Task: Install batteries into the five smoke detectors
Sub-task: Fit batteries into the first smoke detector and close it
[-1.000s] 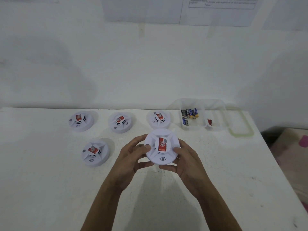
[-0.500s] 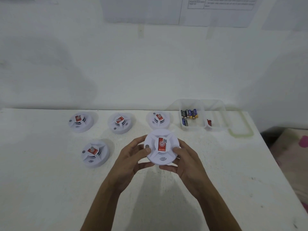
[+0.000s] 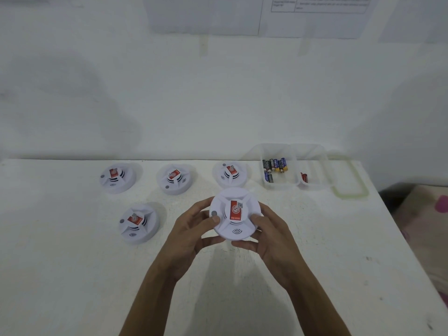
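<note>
Little has shifted since a second ago; both left hand (image 3: pixel 191 235) and right hand (image 3: pixel 271 238) grip the round white plastic smoke detector (image 3: pixel 234 213) off the table, likely to twist it open.

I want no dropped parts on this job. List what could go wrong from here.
1. Both hands, left hand and right hand, hold the smoke detector above the table by its rim; a slip while opening it could drop it.
2. The battery container sits open near the far right edge; a reach could knock it and scatter the batteries.
</note>
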`<move>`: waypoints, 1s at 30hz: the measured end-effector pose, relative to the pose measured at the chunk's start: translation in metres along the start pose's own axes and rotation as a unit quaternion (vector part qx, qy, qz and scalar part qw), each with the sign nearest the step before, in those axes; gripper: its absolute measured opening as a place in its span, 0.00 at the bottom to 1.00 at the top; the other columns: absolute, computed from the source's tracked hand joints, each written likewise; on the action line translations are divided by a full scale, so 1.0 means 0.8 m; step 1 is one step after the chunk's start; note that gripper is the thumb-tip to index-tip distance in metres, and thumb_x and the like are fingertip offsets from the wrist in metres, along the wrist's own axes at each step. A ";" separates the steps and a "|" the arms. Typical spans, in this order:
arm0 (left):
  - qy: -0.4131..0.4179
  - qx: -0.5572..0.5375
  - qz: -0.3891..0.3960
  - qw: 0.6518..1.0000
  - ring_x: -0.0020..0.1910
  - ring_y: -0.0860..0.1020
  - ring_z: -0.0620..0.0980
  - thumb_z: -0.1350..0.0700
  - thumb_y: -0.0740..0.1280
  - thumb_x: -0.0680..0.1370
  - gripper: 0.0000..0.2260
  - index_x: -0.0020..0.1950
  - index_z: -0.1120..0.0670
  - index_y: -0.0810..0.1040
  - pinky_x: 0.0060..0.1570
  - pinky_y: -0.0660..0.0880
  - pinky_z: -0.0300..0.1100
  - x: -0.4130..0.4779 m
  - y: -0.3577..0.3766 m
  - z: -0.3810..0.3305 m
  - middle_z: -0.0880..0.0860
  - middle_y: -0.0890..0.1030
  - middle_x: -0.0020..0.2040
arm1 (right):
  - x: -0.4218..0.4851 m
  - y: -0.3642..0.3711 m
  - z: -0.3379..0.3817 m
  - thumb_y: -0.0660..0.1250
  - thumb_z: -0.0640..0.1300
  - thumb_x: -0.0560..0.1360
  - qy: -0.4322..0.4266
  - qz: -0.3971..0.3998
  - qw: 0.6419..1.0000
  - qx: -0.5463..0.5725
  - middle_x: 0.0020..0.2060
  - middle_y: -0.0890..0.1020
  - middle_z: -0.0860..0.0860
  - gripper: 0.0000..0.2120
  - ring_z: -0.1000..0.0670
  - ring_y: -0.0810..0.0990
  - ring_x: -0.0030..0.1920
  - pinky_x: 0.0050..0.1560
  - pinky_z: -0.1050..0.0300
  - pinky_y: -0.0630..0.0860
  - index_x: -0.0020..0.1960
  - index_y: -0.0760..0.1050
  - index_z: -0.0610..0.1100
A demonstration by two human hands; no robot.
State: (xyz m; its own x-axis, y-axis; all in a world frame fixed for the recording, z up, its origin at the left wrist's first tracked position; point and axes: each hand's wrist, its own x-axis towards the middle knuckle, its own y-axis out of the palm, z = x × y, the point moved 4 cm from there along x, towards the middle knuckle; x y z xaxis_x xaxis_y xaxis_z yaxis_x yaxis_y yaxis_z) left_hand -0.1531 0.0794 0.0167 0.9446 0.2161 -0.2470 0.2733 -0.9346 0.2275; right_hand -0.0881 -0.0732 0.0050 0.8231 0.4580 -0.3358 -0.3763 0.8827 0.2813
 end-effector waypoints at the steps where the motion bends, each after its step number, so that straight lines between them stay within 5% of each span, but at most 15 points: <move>1: -0.001 0.001 0.000 1.000 0.54 0.81 0.52 0.54 0.68 0.71 0.19 0.62 0.48 0.75 0.48 0.80 0.49 0.000 0.000 0.000 0.49 0.83 0.54 | -0.001 0.000 0.000 0.62 0.42 0.77 -0.004 -0.001 1.000 -0.004 0.48 0.83 0.57 0.09 0.54 0.85 0.47 0.38 0.61 0.80 0.56 0.74 0.49; 30: -0.006 0.006 -0.008 1.000 0.56 0.80 0.53 0.52 0.69 0.70 0.20 0.62 0.47 0.75 0.51 0.80 0.50 0.000 -0.005 0.007 0.50 0.82 0.56 | -0.006 0.002 0.000 0.62 0.42 0.78 -0.019 0.005 1.000 -0.010 0.53 0.83 0.53 0.13 0.51 0.84 0.50 0.41 0.58 0.81 0.61 0.73 0.49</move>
State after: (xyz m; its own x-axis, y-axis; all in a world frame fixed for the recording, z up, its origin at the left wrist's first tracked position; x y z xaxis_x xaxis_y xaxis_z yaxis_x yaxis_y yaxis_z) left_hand -0.1552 0.0816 0.0103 0.9381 0.2272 -0.2615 0.2855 -0.9347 0.2119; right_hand -0.0925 -0.0740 0.0074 0.8348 0.4620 -0.2995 -0.3917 0.8806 0.2666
